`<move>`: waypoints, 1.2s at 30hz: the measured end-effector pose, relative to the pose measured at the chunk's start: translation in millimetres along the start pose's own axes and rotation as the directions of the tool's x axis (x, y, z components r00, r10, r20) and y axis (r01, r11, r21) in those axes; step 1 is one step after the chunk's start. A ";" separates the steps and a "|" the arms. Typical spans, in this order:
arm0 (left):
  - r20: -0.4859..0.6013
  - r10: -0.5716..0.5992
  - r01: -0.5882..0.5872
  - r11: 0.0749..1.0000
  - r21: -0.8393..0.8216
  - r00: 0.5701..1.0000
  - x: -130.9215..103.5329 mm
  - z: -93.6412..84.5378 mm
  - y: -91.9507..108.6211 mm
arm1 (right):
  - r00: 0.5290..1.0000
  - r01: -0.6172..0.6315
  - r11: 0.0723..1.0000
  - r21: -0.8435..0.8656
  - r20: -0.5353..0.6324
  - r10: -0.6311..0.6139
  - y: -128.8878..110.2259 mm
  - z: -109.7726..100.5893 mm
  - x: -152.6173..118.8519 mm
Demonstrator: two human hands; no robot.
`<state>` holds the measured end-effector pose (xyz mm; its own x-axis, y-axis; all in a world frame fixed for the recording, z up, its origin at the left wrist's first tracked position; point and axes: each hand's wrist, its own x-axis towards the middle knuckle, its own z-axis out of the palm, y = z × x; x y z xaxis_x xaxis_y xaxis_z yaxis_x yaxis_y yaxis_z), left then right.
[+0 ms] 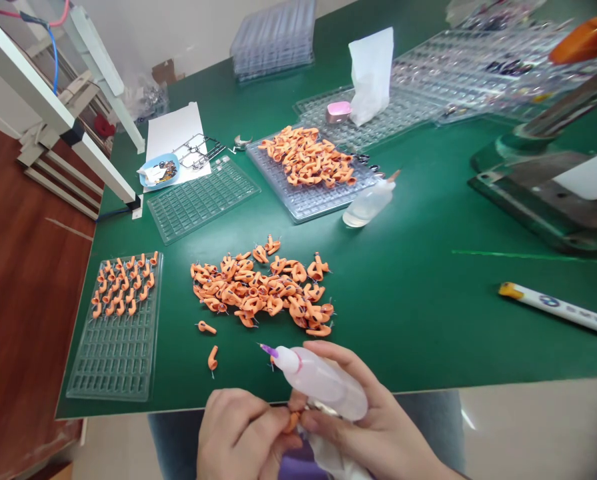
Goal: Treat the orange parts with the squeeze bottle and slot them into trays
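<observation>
Green matting covered the worktable (pixel 428 293), which stood beside a red-brown floor at the left. Near the table's front edge, the right hand (pixel 373 427) gripped a translucent squeeze bottle (pixel 323 383), its fingers wrapped around the body and the purple-tipped nozzle (pixel 268 349) pointing left. The left hand (pixel 238 437) met the right just below the bottle; between the fingertips of both hands a small orange part (pixel 292 421) was pinched, mostly hidden. A white cloth-like item (pixel 328 457) lay under the right hand, too obscured to identify.

Just beyond the hands, a loose heap of orange parts (pixel 263 290) lay on the mat, with two stray pieces (pixel 209 343) at its near left. To the left, a clear compartment tray (pixel 118 333) held orange parts in its far rows only. Farther back lay an empty clear tray (pixel 203 197) and another tray piled with orange parts (pixel 308 160). A second squeeze bottle (pixel 368 203) lay on its side beside that tray. A white bag (pixel 372 73), a small pink case (pixel 339 111), a blue dish (pixel 159 170) on white paper (pixel 175 133), and stacked trays (pixel 275 37) occupied the far area. A green-based press (pixel 543 180) stood at the right; a white-and-yellow pen-like tool (pixel 558 308) lay near it.
</observation>
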<state>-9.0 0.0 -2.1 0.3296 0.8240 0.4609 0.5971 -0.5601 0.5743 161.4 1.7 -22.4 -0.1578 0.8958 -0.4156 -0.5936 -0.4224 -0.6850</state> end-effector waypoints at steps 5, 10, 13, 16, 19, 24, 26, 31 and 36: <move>-0.049 0.065 -0.063 0.998 0.026 0.997 -3.0 3.0 -3.8 | 1.000 -0.008 0.999 -0.038 -0.005 0.007 -2.4 -0.4 -0.9; -0.069 0.057 -0.055 0.998 0.028 0.996 -5.6 5.7 -4.6 | 0.999 0.018 0.991 -0.135 -0.024 -0.022 -1.9 -2.6 -2.7; -0.087 0.056 -0.054 0.998 0.030 0.995 -6.5 7.2 -4.0 | 0.998 0.059 0.983 -0.175 -0.021 -0.063 1.4 -6.4 -5.0; -0.089 0.049 -0.045 0.998 0.043 0.995 -6.1 8.1 -2.6 | 0.988 0.144 0.940 -0.308 -0.008 -0.154 3.3 -13.4 -5.0; -0.089 0.047 -0.042 0.998 0.056 0.995 -5.6 8.6 -1.3 | 0.943 0.331 0.842 -0.427 0.117 -0.311 -1.1 -20.2 -0.5; -0.070 0.042 -0.038 0.998 0.052 0.997 -7.3 8.8 -2.4 | 0.838 0.546 0.676 -0.495 0.314 -0.446 -8.5 -23.0 6.3; -0.073 0.046 -0.043 0.998 0.043 0.996 -7.7 8.4 -4.3 | 0.857 0.516 0.706 -0.485 0.281 -0.433 -4.1 -21.6 5.4; -0.094 0.055 -0.052 0.998 0.040 0.994 -4.6 4.4 -6.8 | 0.952 0.282 0.866 -0.413 0.010 -0.305 7.9 -14.3 1.4; -0.061 0.097 -0.085 0.980 0.182 0.993 1.2 2.6 -0.9 | 0.871 0.399 0.793 -0.460 -0.081 -0.485 -4.7 -4.7 5.8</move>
<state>-7.2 1.7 -3.8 0.3409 0.7588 0.5550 0.6901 -0.6029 0.4004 167.0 8.3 -24.5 0.2145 0.9736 -0.0782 -0.1706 -0.0415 -0.9845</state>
